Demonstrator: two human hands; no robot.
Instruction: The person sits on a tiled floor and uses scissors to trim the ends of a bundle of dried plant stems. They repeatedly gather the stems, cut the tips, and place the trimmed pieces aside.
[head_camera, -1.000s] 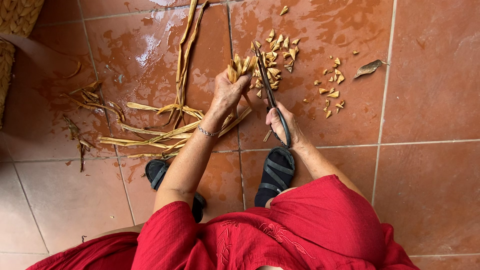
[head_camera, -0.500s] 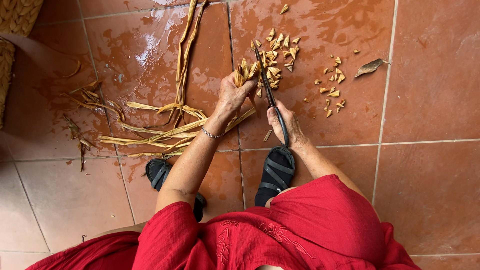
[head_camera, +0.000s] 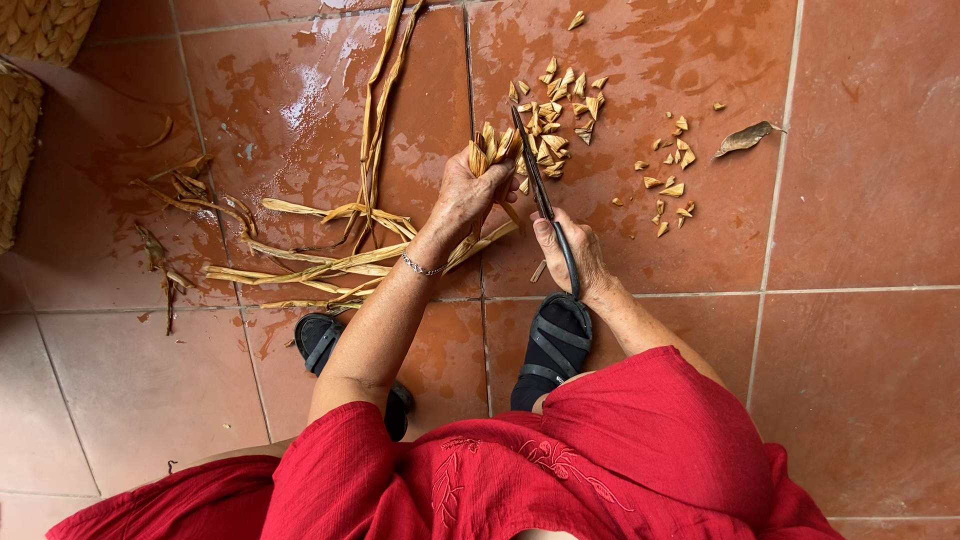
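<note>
while the left hand (head_camera: 462, 195) is closed in a fist around a bundle of dry tan leaf strips (head_camera: 490, 150), its cut ends standing just above the fingers, the right hand (head_camera: 572, 250) is wrapped about the dark handles of long black scissors (head_camera: 540, 190), whose blades reach up to the bundle's tip. whether the blades are parted or closed cannot be told from this view.

judgement: a clean cut calls for the strip ends held level and tight, fingers kept below the blade line, and the blades set square across the fibres.

small pale wedge-shaped clippings (head_camera: 560, 110) lie scattered just beyond the bundle, with a second loose group (head_camera: 668, 180) to the right. long flat straw-coloured strips (head_camera: 330, 260), papery and curling, lie crossed on the left, touching the forearm's side. a single dry brown leaf (head_camera: 743, 138) rests apart. the glazed terracotta floor tiles (head_camera: 860, 200) show wet patches. black strapped sandals (head_camera: 552, 345) are near the right wrist. a woven basket edge (head_camera: 40, 25) shows at top left. red cloth garment (head_camera: 620, 450) below.
</note>
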